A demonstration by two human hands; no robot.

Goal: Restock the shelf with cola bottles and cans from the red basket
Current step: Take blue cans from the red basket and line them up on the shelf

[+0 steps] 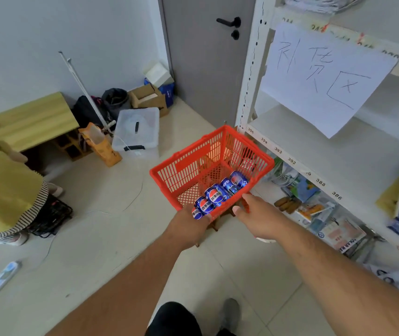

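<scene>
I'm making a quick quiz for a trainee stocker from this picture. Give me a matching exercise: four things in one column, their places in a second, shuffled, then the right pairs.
Things
1. blue cola cans
2. handwritten paper sign
3. clear lidded bin
4. right hand

Places
A. on the floor by the grey door
B. on the red basket's near rim
C. inside the red basket
D. hanging from the white shelf's upper edge

Pairs: 1-C, 2-D, 3-A, 4-B

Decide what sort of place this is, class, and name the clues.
Probably a stockroom or back room: a white metal shelving unit with numbered edge labels, a handwritten paper sign hung on it, and a clear plastic storage bin among floor clutter.
</scene>
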